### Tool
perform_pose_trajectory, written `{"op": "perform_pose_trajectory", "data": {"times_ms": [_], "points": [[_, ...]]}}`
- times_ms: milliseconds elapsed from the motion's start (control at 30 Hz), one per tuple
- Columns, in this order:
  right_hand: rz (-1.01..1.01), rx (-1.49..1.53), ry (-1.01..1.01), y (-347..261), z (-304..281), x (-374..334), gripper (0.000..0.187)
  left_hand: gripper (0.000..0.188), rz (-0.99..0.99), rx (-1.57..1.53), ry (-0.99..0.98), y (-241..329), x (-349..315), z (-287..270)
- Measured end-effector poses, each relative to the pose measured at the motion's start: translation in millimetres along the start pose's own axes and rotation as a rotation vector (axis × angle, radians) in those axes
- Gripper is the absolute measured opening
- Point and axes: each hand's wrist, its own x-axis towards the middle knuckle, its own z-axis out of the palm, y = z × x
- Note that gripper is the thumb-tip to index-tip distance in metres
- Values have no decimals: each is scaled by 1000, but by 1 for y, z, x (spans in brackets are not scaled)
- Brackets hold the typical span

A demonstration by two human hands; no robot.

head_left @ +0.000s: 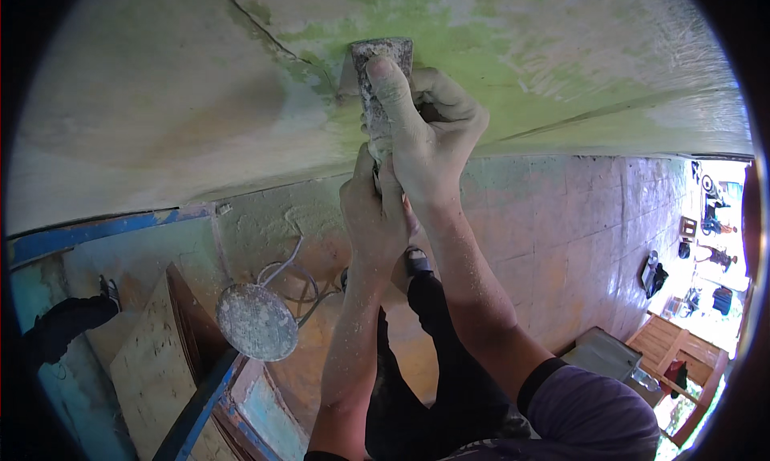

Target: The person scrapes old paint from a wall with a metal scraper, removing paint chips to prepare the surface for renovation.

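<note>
A plaster-crusted scraper [374, 116] is pressed up against the wall [513, 52], where patchy green and whitish paint shows. My right hand [429, 132] is closed round it, thumb laid along its face toward the wide end. Just below, my left hand [373, 200] wraps the narrower lower part of the same scraper. Pale dust coats both hands and forearms. The scraper's working edge meets the wall near a dark crack [265, 32]. My hands hide most of its handle.
Below stands a round-topped stool [257, 321] with bent metal legs on the tiled floor [545, 212]. Wooden boards [152, 341] and a blue-edged frame [104, 232] are at the left, with another person's dark-trousered leg [68, 325]. A grey box-like object [605, 353] stands right, near a bright doorway.
</note>
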Motion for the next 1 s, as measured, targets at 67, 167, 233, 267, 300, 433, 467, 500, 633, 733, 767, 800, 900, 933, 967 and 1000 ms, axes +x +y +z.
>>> {"op": "perform_pose_trajectory", "data": {"times_ms": [67,167,233,267,300,433,467,500,633,733,767,800,900,933,967,1000], "points": [[-1,28,6,13,-2,-7,24,29,-42,77,-16,-27,-11,-1],[138,29,39,37,-13,-20,21,29,-142,138,-44,-40,-28,-2],[82,46,25,34,-21,-15,20,30,-205,112,-64,-37,-22,5],[84,45,26,14,-14,-8,20,30,-111,90,-47,-20,-10,5],[22,37,5,-6,-7,2,20,31,-18,68,-29,-5,-2,5],[-2,36,8,-23,-6,8,22,32,57,-53,27,16,2,14],[66,62,11,-8,-9,2,23,32,5,22,11,4,-7,13],[130,88,11,17,-17,-5,24,33,-44,97,-2,-10,-15,12],[134,-60,48,55,-34,-22,27,33,-290,70,-85,-58,-43,9],[116,-76,55,54,-41,-22,27,33,-324,105,-105,-53,-45,12],[119,-52,46,49,-38,-19,27,33,-322,67,-85,-46,-42,13],[122,-50,50,46,-34,-15,27,33,-321,32,-64,-40,-40,13],[25,25,20,26,-19,-7,26,30,-105,69,-38,-20,-20,10],[-2,24,4,15,-16,-2,27,30,-114,70,-43,-11,-16,11],[5,14,9,8,-14,4,27,29,-58,50,-21,-3,-13,13],[-22,40,-7,0,-13,9,27,28,-3,28,2,4,-10,15]]}}
